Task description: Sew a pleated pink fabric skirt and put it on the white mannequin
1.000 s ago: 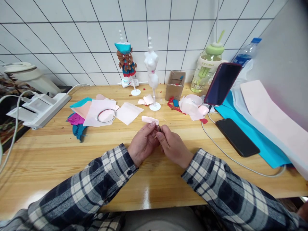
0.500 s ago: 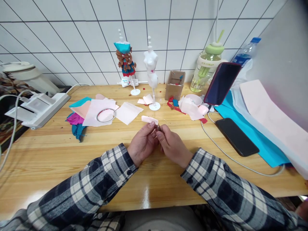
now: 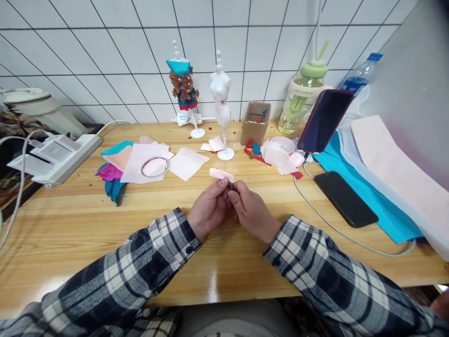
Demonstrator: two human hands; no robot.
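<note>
My left hand [image 3: 210, 206] pinches a folded pale pink strip [image 3: 220, 174] between thumb and fingers. Closed round a small dark metal tool [image 3: 232, 186] is my right hand [image 3: 253, 210]; the tool's tip meets the strip's right end, and most of it is hidden by the fingers. Both hands touch or nearly touch above the wooden table [image 3: 157, 262]. Behind them stands a bare white mannequin [image 3: 220, 89] on a round base. To its left is a second mannequin [image 3: 184, 86] dressed in turquoise, brown bows and red.
Pink sheets [image 3: 189, 164] and a metal ring [image 3: 155, 167] lie at left, near a power strip [image 3: 70, 157]. Behind right are a cardboard box [image 3: 256, 122], scraps, a green-lidded bottle [image 3: 305, 93], an upright phone [image 3: 325, 121], a flat phone [image 3: 345, 199] and a cable.
The pink strip and the fingertips have shifted slightly right. Both hands keep their hold, and the view has moved very little.
</note>
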